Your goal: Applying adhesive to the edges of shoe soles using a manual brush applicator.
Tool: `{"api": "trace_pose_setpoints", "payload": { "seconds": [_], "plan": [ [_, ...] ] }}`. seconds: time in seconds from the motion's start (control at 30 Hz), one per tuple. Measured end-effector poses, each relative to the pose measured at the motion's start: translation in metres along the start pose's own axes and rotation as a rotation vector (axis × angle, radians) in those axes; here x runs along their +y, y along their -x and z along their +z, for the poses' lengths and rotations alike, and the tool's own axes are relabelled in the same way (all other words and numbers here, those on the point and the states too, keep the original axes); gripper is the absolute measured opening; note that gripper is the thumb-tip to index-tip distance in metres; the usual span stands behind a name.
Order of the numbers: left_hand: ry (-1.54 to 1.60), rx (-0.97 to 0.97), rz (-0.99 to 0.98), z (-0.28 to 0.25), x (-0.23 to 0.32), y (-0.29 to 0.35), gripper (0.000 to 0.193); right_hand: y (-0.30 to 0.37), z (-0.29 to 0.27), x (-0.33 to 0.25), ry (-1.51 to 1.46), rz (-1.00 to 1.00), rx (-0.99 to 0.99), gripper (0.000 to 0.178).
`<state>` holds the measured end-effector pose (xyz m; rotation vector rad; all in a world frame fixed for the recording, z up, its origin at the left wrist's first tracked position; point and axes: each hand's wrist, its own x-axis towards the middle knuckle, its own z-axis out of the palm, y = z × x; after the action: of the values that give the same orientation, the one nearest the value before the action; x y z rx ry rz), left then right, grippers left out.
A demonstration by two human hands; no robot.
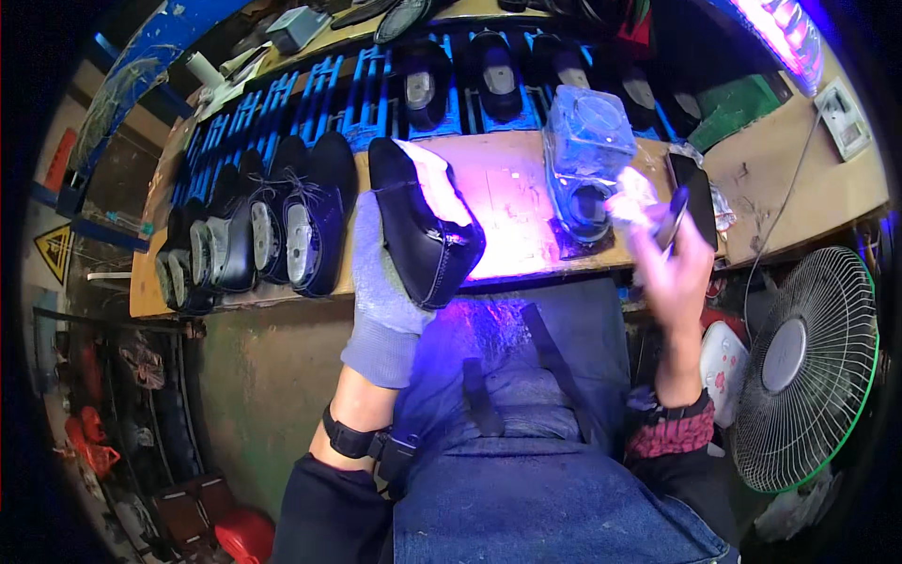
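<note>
My left hand (378,273), in a grey knit glove, is closed around a black shoe (406,221) and holds it up at the bench's front edge. The shoe is tilted, its pale bottom strip lit bright by purple-white light. My right hand (678,268) is bare and blurred by motion. Its fingers grip a dark-handled tool (673,218); a bright pale piece (635,188) shows at the fingertips, too smeared to name. Just left of that hand stands a small blue pot (584,209), below a cloudy plastic block-shaped container (590,132).
Several black shoes (319,216) stand in a row at the bench's left. More shoes sit on a blue slatted conveyor (349,99) behind. At right are a fan (799,362) and a socket box (843,120) with a cable. A lamp (778,38) glows above.
</note>
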<state>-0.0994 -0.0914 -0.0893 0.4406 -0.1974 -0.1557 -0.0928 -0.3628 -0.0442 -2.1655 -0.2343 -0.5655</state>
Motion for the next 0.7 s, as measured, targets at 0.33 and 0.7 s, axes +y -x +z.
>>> {"api": "trace_pose_setpoints", "payload": {
  "seconds": [0.33,0.7],
  "plan": [
    [0.310,0.083,-0.040,0.004,-0.020,-0.012,0.053,0.007,0.060,-0.065,0.195,-0.661,0.111,0.019],
    [0.030,0.332,-0.108,0.001,0.044,-0.046,0.039,-0.024,-0.011,0.076,0.536,-0.003,0.199,0.029]
  ]
}}
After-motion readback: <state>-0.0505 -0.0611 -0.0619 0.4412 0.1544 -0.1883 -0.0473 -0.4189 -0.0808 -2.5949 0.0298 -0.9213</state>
